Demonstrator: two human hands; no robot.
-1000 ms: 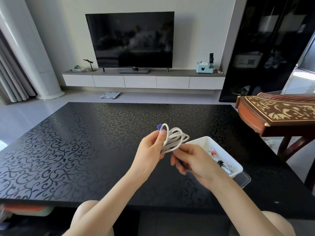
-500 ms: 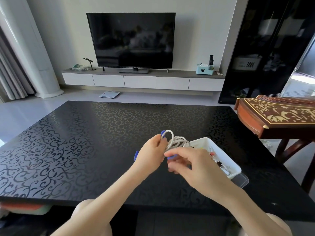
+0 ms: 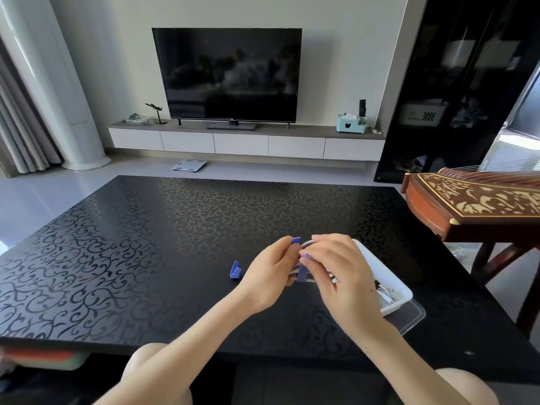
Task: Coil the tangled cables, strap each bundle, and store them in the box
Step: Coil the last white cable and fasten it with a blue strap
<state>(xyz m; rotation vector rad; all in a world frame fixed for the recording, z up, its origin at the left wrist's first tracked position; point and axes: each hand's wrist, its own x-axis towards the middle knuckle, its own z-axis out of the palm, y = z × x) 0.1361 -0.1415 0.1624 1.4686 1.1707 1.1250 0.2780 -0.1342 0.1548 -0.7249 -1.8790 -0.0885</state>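
Inspection at the grip. The left hand (image 3: 270,273) had its fingers curled round the white cable coil (image 3: 307,244), holding it just above the black table (image 3: 146,244). The right hand (image 3: 344,276) lay over the coil's other side. Its fingertips pinched the blue strap (image 3: 302,274), which ran across the bunched loops between the two hands. One strap end stood up above the left fingertips. Whether the strap was fastened could not be determined.

Handling assessment: the coil appeared light, soft and springy, so its loops would likely splay if the left-hand hold slackened before the strap closed. The sound place to hold was across all loops together, right beside the strap. The strap itself looked limp and needed tension while being wrapped.

Just outboard of the left hand, a loose blue piece (image 3: 235,271) rested on the table. It could not be established whether it was a separate strap or this strap's tail.

Immediately behind and to the right of the right hand sat the white box (image 3: 404,296) on a clear lid (image 3: 416,315), with small dark-ended items inside, too small to identify.

Well beyond the grip stood a television (image 3: 226,74), and off to the right a stringed wooden instrument (image 3: 473,203).
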